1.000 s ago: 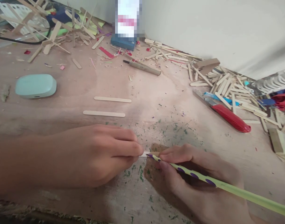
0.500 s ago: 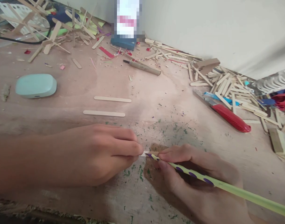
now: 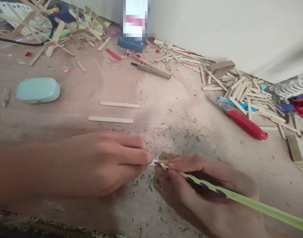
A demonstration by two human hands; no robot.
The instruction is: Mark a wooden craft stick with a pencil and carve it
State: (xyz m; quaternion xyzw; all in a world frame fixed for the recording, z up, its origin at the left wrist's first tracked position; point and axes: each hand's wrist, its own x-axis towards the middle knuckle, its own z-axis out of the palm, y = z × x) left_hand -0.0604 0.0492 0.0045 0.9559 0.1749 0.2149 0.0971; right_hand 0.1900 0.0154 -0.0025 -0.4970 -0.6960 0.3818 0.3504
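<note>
My left hand (image 3: 116, 163) is closed, its fingertips pinching a pale popsicle stick (image 3: 154, 162) whose far part the fingers cover. Between thumb and fingers, my right hand (image 3: 215, 188) grips a light green pencil (image 3: 255, 203) with purple dimples. The pencil's purple tip rests on the bit of stick showing between my hands. Beyond my left hand, two more popsicle sticks lie roughly parallel, a nearer one (image 3: 110, 119) and a farther one (image 3: 120, 104).
A red utility knife (image 3: 246, 125) lies at right, blade out, before a heap of popsicle sticks (image 3: 240, 89). A mint case (image 3: 38, 90) sits at left. A wooden-handled tool (image 3: 155, 70) and a blurred phone on a blue stand (image 3: 131, 44) are at the back.
Both hands keep almost the same pose. The pencil tip has shifted very slightly left along the stick.
</note>
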